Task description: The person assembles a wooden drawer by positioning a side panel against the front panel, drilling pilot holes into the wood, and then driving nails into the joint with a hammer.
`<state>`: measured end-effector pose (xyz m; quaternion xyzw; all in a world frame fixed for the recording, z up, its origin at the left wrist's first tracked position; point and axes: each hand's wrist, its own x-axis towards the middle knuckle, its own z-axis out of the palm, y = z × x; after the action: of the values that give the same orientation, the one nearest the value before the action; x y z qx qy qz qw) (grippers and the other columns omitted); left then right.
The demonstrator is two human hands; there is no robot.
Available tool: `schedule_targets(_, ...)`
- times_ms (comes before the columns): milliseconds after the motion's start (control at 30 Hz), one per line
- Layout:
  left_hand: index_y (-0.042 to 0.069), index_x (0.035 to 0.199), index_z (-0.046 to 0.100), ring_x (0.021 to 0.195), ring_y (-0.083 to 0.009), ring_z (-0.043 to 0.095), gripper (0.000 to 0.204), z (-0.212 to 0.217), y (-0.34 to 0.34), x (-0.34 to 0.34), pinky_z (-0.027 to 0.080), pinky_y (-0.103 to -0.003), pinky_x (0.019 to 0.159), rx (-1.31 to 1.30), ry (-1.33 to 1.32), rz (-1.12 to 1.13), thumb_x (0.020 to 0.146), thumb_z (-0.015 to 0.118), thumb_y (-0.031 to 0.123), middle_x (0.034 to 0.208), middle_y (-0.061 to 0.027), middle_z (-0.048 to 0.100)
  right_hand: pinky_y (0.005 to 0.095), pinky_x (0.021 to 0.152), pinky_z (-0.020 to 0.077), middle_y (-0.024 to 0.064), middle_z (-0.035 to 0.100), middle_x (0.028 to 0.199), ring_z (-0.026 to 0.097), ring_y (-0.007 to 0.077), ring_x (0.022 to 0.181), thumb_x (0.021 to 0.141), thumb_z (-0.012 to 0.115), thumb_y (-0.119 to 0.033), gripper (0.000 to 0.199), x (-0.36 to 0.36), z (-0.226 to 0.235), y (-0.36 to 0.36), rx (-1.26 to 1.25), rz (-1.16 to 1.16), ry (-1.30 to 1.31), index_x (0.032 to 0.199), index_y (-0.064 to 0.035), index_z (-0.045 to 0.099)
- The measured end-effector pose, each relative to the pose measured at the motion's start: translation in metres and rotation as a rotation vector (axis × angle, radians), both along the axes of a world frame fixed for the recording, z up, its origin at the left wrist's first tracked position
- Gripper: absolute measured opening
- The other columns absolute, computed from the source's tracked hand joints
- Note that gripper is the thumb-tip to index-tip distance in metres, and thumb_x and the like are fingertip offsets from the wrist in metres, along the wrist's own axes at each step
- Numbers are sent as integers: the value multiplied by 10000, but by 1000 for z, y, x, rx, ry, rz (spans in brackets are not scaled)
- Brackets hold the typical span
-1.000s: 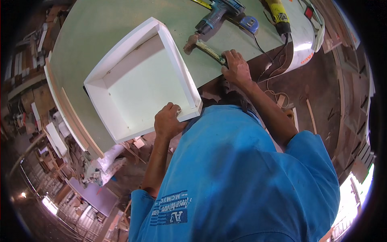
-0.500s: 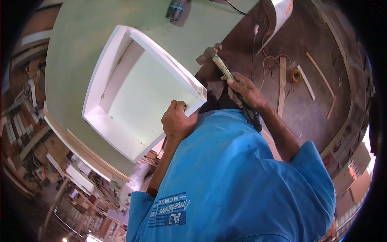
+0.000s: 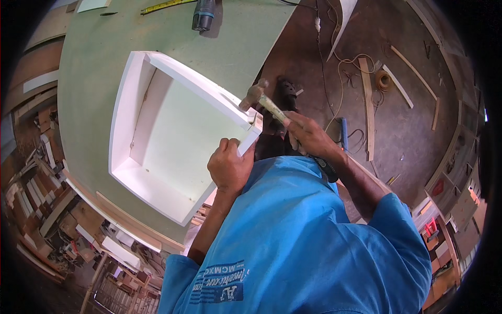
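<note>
A white open box [image 3: 119, 112], like a drawer, lies on the green table [image 3: 86, 152] with its near right corner by my body. My left hand [image 3: 230, 166] is closed over the box's near wall, close to that corner, fingers inside the rim. In my right hand [image 3: 308, 135] is a hammer [image 3: 272, 109], gripped by its pale, worn handle. The hammer's head is right at the corner of the box; whether it touches the wood I cannot tell. Bare wood shows at the corner joint.
On the table's far side are a dark cylindrical tool [image 3: 204, 14] and a yellow tape measure [image 3: 166, 6]. Wood strips [image 3: 366, 110], a roll of tape [image 3: 383, 80] and cables lie on the floor at right. Stacked boards and offcuts [image 3: 39, 193] fill the left.
My right hand has brought the hammer down and left, to the box corner. My left hand keeps its grip on the near wall. The view has shifted, bringing the tape measure into sight.
</note>
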<state>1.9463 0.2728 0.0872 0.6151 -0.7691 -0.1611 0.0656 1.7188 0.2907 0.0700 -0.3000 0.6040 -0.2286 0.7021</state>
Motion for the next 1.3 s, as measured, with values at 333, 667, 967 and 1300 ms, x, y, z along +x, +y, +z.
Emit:
schedule_targets(333,69,760,630,616,-320,649,348,1,-1,-1,510,-429,545,-4,7,37,758,813,366,750,-85,620,252,421,392,1,518,631,472,76,472,1056,463,-316,441,-31,-1,-32,-102,13,100,1402,-45,491)
schedule_targets(667,58,745,627,591,-297,637,493,19,-9,-5,490,-402,517,52,26,77,723,822,510,696,-85,591,312,606,484,53,597,724,613,155,663,956,622,-321,374,-32,-46,-184,-253,389,162,1178,-20,631)
schedule_targets(967,64,691,577,517,-262,562,482,5,1,9,424,-394,481,-93,381,306,851,695,503,657,-87,558,359,700,511,85,675,796,661,222,787,815,777,-342,322,22,-4,-177,-439,1014,-38,845,-34,688)
schedule_targets(1300,46,660,579,516,-224,565,519,13,-2,1,429,-351,494,-122,388,529,941,601,482,597,-91,560,301,595,503,67,673,791,635,161,696,793,815,-354,382,47,-32,-204,-175,1387,-161,850,-6,669)
